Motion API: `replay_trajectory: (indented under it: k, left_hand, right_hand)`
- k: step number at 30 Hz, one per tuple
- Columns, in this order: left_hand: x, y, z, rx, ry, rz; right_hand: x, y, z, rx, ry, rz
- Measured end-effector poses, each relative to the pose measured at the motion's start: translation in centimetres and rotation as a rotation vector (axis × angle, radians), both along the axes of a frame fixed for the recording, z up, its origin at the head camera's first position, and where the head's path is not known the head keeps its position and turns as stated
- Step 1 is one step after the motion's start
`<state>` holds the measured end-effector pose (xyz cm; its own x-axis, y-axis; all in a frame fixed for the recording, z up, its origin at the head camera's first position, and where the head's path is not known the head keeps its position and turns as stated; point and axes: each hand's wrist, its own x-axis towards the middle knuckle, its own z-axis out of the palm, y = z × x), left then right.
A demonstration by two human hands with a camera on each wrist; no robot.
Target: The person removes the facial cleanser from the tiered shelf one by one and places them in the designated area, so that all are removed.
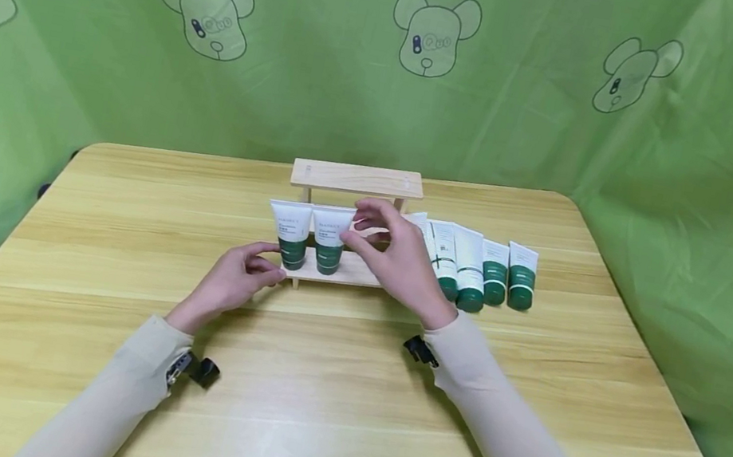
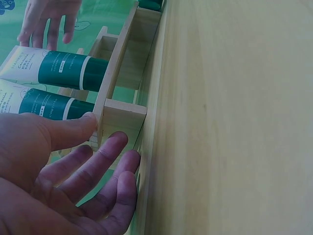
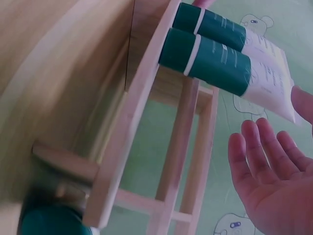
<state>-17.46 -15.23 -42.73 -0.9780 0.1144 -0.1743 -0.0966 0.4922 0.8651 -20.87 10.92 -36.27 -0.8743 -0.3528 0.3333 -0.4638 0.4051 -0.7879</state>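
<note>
A small stepped wooden rack (image 1: 362, 273) stands on the table, with two white-and-green squeeze tubes upright on its low front step. The left tube (image 1: 291, 232) and the right tube (image 1: 330, 237) are side by side, cap down. At the rack's left end my left hand (image 2: 73, 171) rests its thumb against the step's edge, near the left tube's cap; its fingers are loosely bent. My right hand (image 3: 276, 178) is beside the top of the right tube, fingers spread, thumb close to its flat white end. Whether that thumb touches the tube I cannot tell.
Several more white-and-green tubes (image 1: 469, 266) lie to the right of the rack, close to my right forearm. The rack's higher top board (image 1: 358, 178) is behind the front step. A green curtain (image 1: 331, 93) with printed bear heads hangs behind the wooden table (image 1: 306, 413).
</note>
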Motion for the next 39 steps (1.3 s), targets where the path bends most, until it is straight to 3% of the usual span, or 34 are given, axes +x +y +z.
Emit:
replay_trajectory:
  k: [11, 20, 29, 39]
  left_hand:
    - [0.0, 0.1, 0.0, 0.013, 0.004, -0.006]
    - [0.1, 0.1, 0.0, 0.012, 0.005, -0.007]
    - [0.1, 0.1, 0.1, 0.017, 0.004, -0.005]
    - [0.1, 0.0, 0.1, 0.021, 0.002, -0.005]
  right_hand:
    - [0.0, -1.5, -1.1, -0.037, -0.051, 0.019]
    - [0.1, -1.6, -1.1, -0.024, 0.004, 0.011]
    - [0.4, 0.0, 0.4, 0.003, 0.060, -0.053]
    - [0.3, 2.8, 1.9, -0.044, 0.018, -0.166]
